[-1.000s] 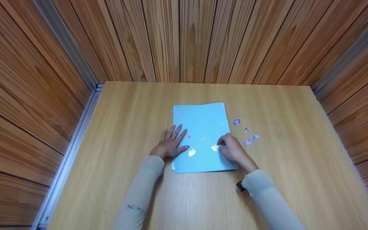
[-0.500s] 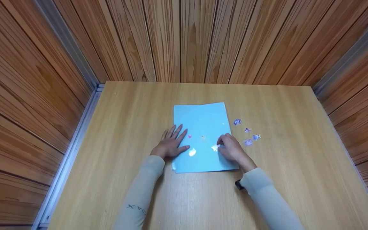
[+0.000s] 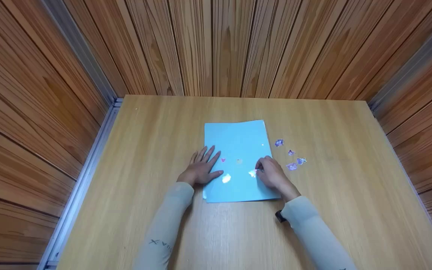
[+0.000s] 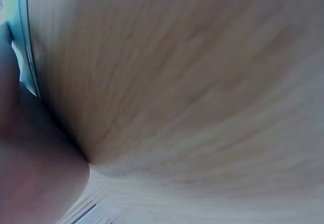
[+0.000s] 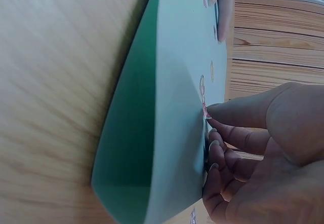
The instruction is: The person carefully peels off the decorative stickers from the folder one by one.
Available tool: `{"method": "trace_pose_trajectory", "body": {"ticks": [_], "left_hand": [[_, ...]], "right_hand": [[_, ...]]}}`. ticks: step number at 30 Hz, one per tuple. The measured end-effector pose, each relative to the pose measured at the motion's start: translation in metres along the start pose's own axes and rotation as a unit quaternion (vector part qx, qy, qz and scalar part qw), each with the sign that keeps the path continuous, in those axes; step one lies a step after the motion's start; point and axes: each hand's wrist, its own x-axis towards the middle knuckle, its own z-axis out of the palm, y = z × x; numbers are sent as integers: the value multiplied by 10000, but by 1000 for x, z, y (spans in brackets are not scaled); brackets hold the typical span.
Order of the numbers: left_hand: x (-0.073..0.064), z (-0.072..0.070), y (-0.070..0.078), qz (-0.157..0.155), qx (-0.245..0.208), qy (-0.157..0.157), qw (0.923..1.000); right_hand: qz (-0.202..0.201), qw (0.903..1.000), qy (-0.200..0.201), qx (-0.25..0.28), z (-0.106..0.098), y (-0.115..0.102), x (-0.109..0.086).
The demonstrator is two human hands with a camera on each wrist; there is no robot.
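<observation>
A light-blue folded card or folder [image 3: 234, 138] lies on the table, its layers gaping along one edge in the right wrist view. My left hand [image 3: 199, 169] rests on its left edge with fingers spread and straight. Low on the right side, my right hand [image 3: 272, 174] pinches a small shiny sticker [image 5: 203, 95] between thumb and forefinger, against the blue surface. The sticker's outer end is hidden by the fingers. Near the left thumb is a larger pale shiny sticker [image 3: 226, 178]. A little pink heart sticker [image 3: 223, 160] and a faint pale sticker [image 3: 239, 161] sit higher up.
Several loose purple stickers [image 3: 292, 166] lie on the wooden table [image 3: 332, 150] to the right of the blue card. Wood-plank walls [image 3: 225, 48] rise behind the table and on both sides. A metal rail [image 3: 79, 187] runs along the left edge.
Both hands keep their places, the right still pinching the sticker. The right forearm has shifted very slightly, and the whole view has moved a touch.
</observation>
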Motion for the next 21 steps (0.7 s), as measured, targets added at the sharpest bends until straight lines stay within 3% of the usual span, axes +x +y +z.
{"method": "trace_pose_trajectory", "body": {"ticks": [3, 15, 21], "left_hand": [[0, 0, 0, -4, 18, 9, 10000], [9, 10, -9, 11, -122, 10, 9999], [12, 12, -11, 20, -154, 12, 9999]], "right_hand": [[138, 9997, -73, 180, 0, 9, 5], [495, 9980, 261, 285, 5, 4, 4], [348, 9981, 383, 329, 4, 5, 6]]}}
